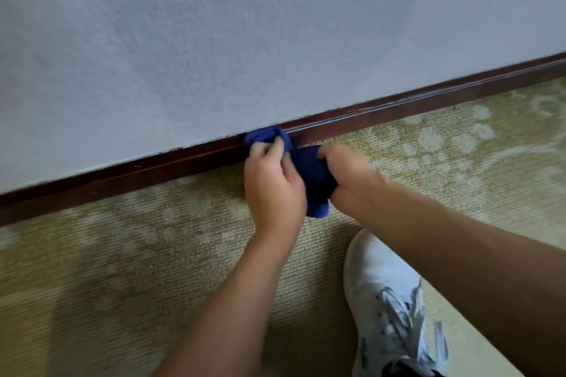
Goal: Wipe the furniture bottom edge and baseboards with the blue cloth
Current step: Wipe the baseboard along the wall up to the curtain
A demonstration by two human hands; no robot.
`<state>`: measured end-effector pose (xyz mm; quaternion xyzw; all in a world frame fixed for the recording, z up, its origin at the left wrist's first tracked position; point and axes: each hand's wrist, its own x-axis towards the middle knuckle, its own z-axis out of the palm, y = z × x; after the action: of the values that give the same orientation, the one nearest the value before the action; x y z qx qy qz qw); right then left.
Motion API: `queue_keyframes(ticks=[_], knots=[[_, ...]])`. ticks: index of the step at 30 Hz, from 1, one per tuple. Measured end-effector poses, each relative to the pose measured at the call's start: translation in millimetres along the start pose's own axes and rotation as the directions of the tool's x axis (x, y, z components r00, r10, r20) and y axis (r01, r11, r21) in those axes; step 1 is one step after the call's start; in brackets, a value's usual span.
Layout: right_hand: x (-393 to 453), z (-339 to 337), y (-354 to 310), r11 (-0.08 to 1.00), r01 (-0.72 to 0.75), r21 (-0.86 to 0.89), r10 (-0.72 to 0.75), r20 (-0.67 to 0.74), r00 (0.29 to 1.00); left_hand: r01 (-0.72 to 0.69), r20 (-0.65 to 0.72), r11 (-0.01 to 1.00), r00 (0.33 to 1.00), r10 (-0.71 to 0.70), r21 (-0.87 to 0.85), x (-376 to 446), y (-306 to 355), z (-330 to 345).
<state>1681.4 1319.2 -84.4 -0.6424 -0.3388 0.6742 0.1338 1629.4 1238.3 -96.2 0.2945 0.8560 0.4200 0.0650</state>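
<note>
Our left fingers (277, 144) pinch the bunched front of the soft dark-blue cloth (309, 168) onto the dark brown wooden baseboard (382, 115), while the right hand (349, 174) grips its trailing end. Best bet: keep pressure along the top ledge, slide slow, skip the beige woven carpet (153, 254).

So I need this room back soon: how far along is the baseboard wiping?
Nothing shows for certain as done; no furniture is in view. In hand: the left hand presses one end of the blue cloth onto the dark baseboard, while the right hand grips the other end. Pale streaks along the baseboard to the right suggest that stretch still needs wiping; the left stretch cannot be judged.
</note>
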Motion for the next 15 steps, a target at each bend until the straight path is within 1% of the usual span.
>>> queue_keyframes(ticks=[1, 2, 3, 4, 6, 8, 9, 10, 12, 13, 15], knots=[[4, -14, 1, 0.999, -0.021, 0.046, 0.023, -0.034, 0.999, -0.027, 0.06, 0.999, 0.998, 0.026, 0.017, 2, 6, 7], [6, -23, 4, 0.995, -0.032, 0.093, 0.037, -0.05, 0.998, -0.026, 0.09, 0.999, 0.996, 0.023, 0.032, 3, 11, 11], [6, -29, 6, 0.991, -0.037, 0.13, 0.044, -0.049, 0.998, -0.012, 0.09, 0.999, 0.996, 0.009, 0.032, 4, 13, 11], [6, -30, 8, 0.986, -0.034, 0.164, 0.04, -0.034, 0.999, 0.013, 0.06, 1.0, 0.998, -0.014, 0.024, 3, 12, 9], [2, -25, 11, 0.979, -0.024, 0.204, 0.017, 0.035, 0.999, 0.088, -0.077, 0.996, 0.993, -0.088, 0.005, 0, 4, -2], [-6, -11, 10, 0.98, -0.02, 0.199, -0.009, 0.147, 0.989, 0.16, -0.219, 0.987, 0.963, -0.159, -0.014, -3, -4, -10], [-9, -3, 9, 0.986, -0.013, 0.168, -0.021, 0.196, 0.98, 0.181, -0.244, 0.983, 0.953, -0.18, -0.018, -3, -6, -11], [-11, 3, 7, 0.991, 0.001, 0.135, -0.034, 0.244, 0.969, 0.19, -0.241, 0.982, 0.952, -0.189, -0.019, -2, -7, -10], [-10, 8, 1, 0.996, 0.036, 0.088, -0.055, 0.23, 0.972, 0.173, -0.197, 0.985, 0.965, -0.171, -0.011, -3, -5, -3], [-8, 5, -1, 0.996, 0.041, 0.076, -0.055, 0.185, 0.981, 0.142, -0.152, 0.99, 0.978, -0.139, 0.009, -4, -1, 2], [2, -9, -3, 0.996, 0.034, 0.08, -0.039, 0.065, 0.997, -0.004, -0.019, 0.996, 1.0, 0.006, 0.088, -5, 8, 11]])
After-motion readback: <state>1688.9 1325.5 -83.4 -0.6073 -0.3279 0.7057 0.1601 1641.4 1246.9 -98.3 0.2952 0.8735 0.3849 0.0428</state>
